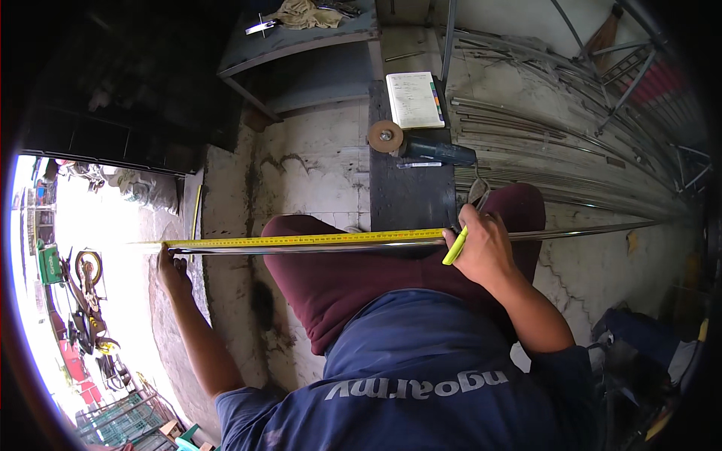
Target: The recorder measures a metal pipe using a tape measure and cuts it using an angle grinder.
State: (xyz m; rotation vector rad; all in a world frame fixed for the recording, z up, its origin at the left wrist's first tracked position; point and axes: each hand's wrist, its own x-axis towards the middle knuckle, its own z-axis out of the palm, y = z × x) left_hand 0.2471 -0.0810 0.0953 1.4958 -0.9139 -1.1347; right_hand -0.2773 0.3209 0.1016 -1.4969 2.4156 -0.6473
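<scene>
A shiny metal tube [361, 247] lies across my thighs, running far out to the right. Along its upper side stretches a yellow measuring tape [323, 238], from beyond my left hand to near my right one. My left hand [174, 272] is closed around tube and tape at the left. At the right, my right hand [485, 244] rests at the tube, its fingers closed on a slim yellow-green object [455, 246] beside the tape. Whether that is a marker or part of the tape's case I cannot tell.
Ahead, a dark board [402, 197] holds an angle grinder [436, 148] with a brown disc and an open notebook [415, 100]. Several metal tubes [519, 124] lie on the floor at right. A metal table [316, 37] stands at the back; a bright doorway opens at left.
</scene>
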